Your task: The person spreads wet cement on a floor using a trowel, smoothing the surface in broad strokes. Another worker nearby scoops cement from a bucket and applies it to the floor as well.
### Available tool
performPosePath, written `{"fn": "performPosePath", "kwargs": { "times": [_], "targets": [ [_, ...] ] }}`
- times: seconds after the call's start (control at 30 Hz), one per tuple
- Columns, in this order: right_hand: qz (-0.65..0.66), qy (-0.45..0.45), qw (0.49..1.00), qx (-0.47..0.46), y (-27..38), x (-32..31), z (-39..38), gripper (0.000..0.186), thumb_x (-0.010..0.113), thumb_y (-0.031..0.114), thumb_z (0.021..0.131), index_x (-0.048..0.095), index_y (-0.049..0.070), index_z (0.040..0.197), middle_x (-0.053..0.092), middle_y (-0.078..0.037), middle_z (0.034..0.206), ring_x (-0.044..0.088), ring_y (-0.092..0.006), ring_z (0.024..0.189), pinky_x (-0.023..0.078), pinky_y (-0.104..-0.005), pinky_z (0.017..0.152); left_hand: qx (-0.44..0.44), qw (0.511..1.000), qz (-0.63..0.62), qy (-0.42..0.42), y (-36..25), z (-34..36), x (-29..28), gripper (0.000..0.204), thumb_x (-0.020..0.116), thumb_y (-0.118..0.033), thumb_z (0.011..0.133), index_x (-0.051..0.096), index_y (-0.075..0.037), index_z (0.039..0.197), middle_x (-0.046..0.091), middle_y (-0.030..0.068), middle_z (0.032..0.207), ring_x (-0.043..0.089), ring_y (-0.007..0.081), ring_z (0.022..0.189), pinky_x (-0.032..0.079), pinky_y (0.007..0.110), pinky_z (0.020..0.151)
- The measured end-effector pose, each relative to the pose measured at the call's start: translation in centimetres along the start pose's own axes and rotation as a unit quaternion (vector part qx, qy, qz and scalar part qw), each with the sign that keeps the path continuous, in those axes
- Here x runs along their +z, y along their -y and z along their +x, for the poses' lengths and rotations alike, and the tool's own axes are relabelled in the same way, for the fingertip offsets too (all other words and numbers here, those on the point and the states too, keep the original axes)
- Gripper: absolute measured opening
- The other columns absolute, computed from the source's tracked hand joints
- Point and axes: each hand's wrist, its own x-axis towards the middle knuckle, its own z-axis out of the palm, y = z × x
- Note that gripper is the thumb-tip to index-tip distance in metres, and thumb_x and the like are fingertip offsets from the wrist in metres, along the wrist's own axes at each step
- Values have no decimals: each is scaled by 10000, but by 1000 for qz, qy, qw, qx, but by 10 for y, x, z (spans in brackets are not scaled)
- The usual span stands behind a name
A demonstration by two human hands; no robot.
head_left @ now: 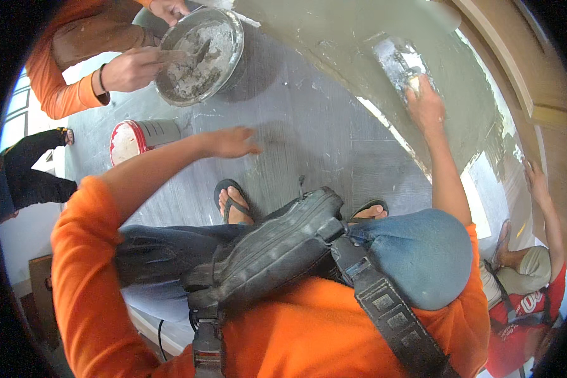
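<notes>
Currently, my right hand (pixel 426 106) is closed around the trowel (pixel 397 58), which lies ahead on the grey cement (pixel 469 94), its long axis slanting away and leftward from my grip. My left hand (pixel 232 143), loosely open and apparently empty, hangs well apart to the left.

The trowel (pixel 394 57) at upper right is silvery, smeared pale grey; the plaster (pixel 463 101) around it is greenish grey with ragged white edges. The floor (pixel 315 145) at centre is grey, patterned with faint wood grain. At upper left, the mix (pixel 208 60) is light grey, the tub (pixel 160 132) whitish with red trim. At lower left, the sleeve (pixel 94 283) is bright orange; the waist bag (pixel 277 236) is black.
</notes>
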Motion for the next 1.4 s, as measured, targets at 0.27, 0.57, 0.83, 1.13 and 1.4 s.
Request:
{"fn": "performPosePath", "kwargs": {
  "times": [0.27,0.57,0.83,1.13,1.4],
  "targets": [
    [62,94,985,129,-6,-2,-9,494,686,355,985,618,63,1378,689,-251,1299,665,-418,1202,517,-478,995,55,943,7,-328,-93,144,49,860,658,-546,943,392,-74,1610,310,222,1697,265,444,1567,119,648,1279],
    [206,262,939,83,-166,59,-12,527,623,256,1048,541,-39,1476,630,-239,1414,595,-358,1308,435,-441,1117,174,898,388,112,-160,5,53,415,723,-345,918,765,-146,1279,732,74,1338,644,304,1301,425,531,1154],
    [190,143,968,75,-207,76,-18,535,598,327,1062,565,0,1485,647,-213,1389,622,-307,1257,466,-409,1090,36,951,279,-131,-122,-160,11,544,714,-317,897,656,-51,1367,699,132,1330,623,332,1284,426,539,1135],
    [160,125,965,166,-60,-8,-7,495,681,486,985,690,30,1178,742,-231,1077,702,-362,998,525,-464,880,-11,937,101,-335,-110,-214,-49,606,695,-165,936,538,-40,1508,623,241,1420,558,412,1366,422,477,1153],
    [221,170,939,202,-27,-5,-1,531,678,445,1002,698,6,1300,756,-138,1083,666,-223,976,522,-408,881,100,953,13,-287,-86,-211,-35,590,687,-227,958,536,-41,1497,606,234,1453,563,402,1358,441,489,1153]
  ]
}}
